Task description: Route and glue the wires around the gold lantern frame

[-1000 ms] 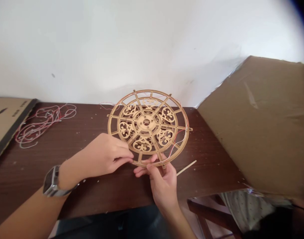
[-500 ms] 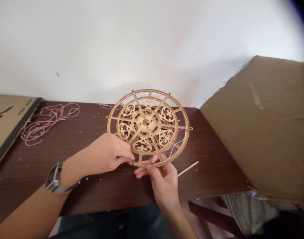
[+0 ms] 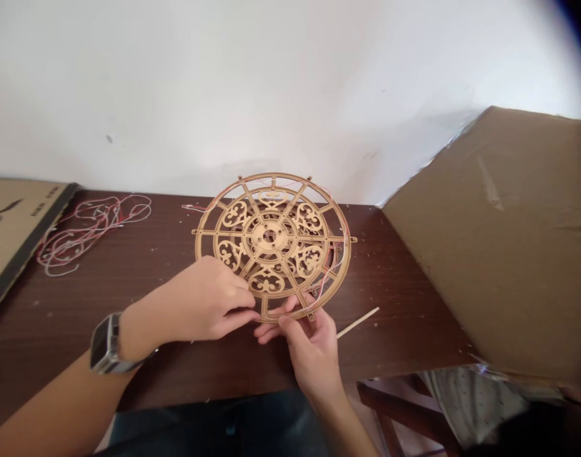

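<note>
A round laser-cut wooden wheel (image 3: 270, 237) with ornate scrollwork panels, spokes and a central hub stands tilted above the table, with thin red and white wires running along its rim. My left hand (image 3: 207, 299) pinches the lower rim from the left, fingertips on the wood. My right hand (image 3: 309, 349) holds the bottom of the rim just beside it, its fingers partly hidden behind the wheel. A thin wooden stick (image 3: 359, 322) lies on the table to the right of my right hand. A wristwatch (image 3: 106, 344) sits on my left wrist.
The dark wood table (image 3: 404, 317) runs along a white wall. A loose tangle of red and white wires (image 3: 93, 231) lies at its left, beside a cardboard sheet (image 3: 18, 235). A large cardboard panel (image 3: 490, 241) leans over the right end.
The wheel has shifted a little to the left and turned slightly counterclockwise between my hands. Both hands keep their hold on the rim.
</note>
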The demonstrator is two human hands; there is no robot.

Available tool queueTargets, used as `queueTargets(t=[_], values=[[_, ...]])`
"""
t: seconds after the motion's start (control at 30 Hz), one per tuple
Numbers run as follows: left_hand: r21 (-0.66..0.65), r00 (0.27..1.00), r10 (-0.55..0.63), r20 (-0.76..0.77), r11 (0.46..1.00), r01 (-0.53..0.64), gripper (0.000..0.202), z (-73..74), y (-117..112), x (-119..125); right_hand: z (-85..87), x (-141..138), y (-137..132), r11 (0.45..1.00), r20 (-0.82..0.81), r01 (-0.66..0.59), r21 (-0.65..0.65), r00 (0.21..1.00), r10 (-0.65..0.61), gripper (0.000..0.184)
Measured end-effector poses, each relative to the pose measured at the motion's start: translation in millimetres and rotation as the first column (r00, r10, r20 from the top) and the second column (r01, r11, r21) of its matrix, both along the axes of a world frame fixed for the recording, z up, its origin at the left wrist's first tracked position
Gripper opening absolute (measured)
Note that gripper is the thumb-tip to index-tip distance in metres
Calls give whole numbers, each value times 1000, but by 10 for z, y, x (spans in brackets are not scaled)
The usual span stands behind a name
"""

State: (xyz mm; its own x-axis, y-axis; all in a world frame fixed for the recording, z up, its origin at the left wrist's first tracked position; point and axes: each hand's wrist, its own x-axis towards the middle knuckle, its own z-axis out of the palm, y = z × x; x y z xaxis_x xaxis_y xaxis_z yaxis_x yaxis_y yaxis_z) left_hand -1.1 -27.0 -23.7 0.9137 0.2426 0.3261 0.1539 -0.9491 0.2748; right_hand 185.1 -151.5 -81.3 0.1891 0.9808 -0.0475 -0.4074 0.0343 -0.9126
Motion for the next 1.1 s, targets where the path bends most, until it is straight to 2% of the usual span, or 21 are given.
queueTargets(t=[0.13,0.47,0.8,0.97,1.1], values=[[-18,1000,-9,-10,1000,9,29,-10,-15,1,3,1,-8,999,35,-18,-31,999,19,37],[79,999,48,-6,996,-47,32,-17,-61,38,-9,11,-10,999,55,-5,-33,998,7,40],[-123,991,110,-71,985,-118,25,9,-40,74,-20,11,-10,999,74,-4,-35,997,6,41],[-144,988,136,-69,979,-145,23,41,-81,100,-12,-9,-2,1000,81,-3,5,997,2,37],[-174,969,214,-121,957,-232,22,66,-128,143,11,-12,0,1000,94,-3,11,996,2,36]])
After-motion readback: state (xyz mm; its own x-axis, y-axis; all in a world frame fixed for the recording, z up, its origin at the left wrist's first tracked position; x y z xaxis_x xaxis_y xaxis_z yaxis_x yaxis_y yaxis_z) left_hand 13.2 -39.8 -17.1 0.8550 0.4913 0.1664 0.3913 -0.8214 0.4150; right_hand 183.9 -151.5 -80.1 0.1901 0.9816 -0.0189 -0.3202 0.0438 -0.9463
